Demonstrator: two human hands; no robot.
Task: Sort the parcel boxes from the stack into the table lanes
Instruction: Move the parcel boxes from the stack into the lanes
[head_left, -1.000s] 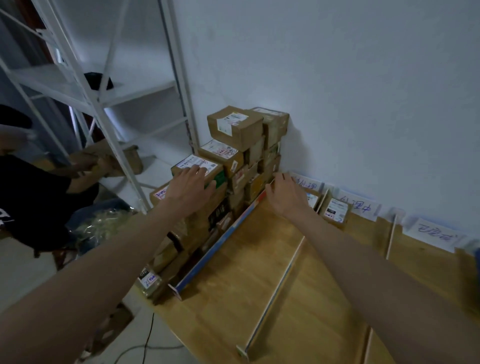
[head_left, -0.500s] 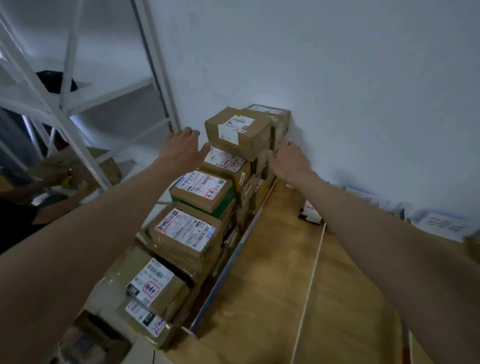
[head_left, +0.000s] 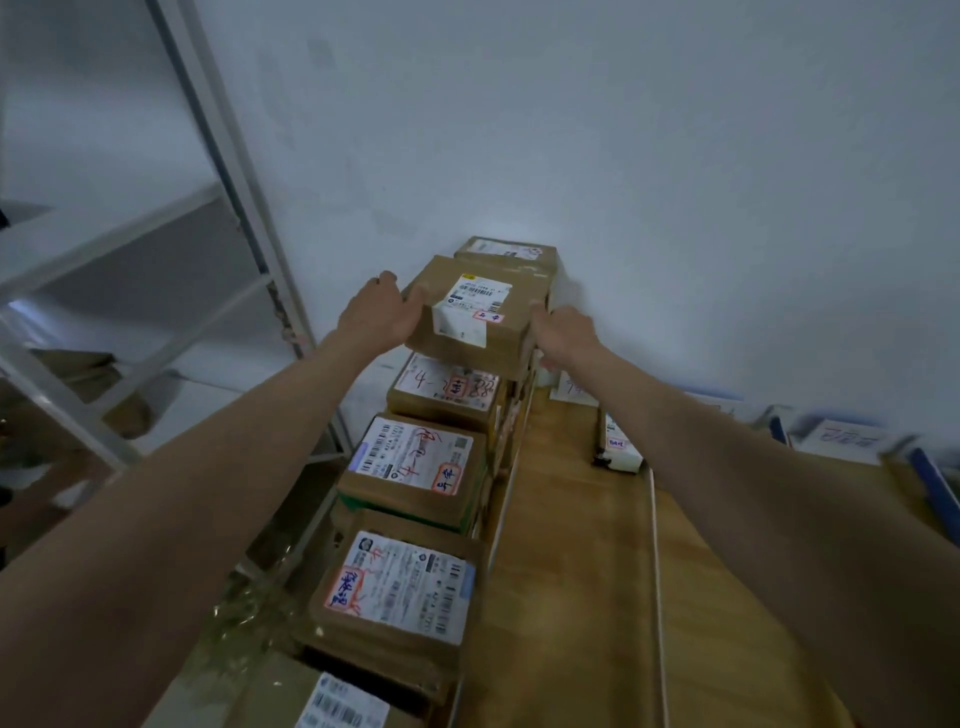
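our left hand (head_left: 382, 314) and right hand (head_left: 563, 332) grip the top box (head_left: 480, 317) from both sides. wooden table (head_left: 566, 545) below the right hand, white wall (head_left: 571, 130) ahead, metal rack (head_left: 156, 291) left of the left hand.

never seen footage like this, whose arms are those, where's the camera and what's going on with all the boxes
The camera sits on a person's head, looking forward and down, so the two bare arms are theirs. No robot here. The left hand and right hand grip opposite sides of the top parcel box, at the high end of a stepped stack of labelled boxes by the wall. To the right is a wooden table split into lanes by thin white strips. One small parcel already lies there.
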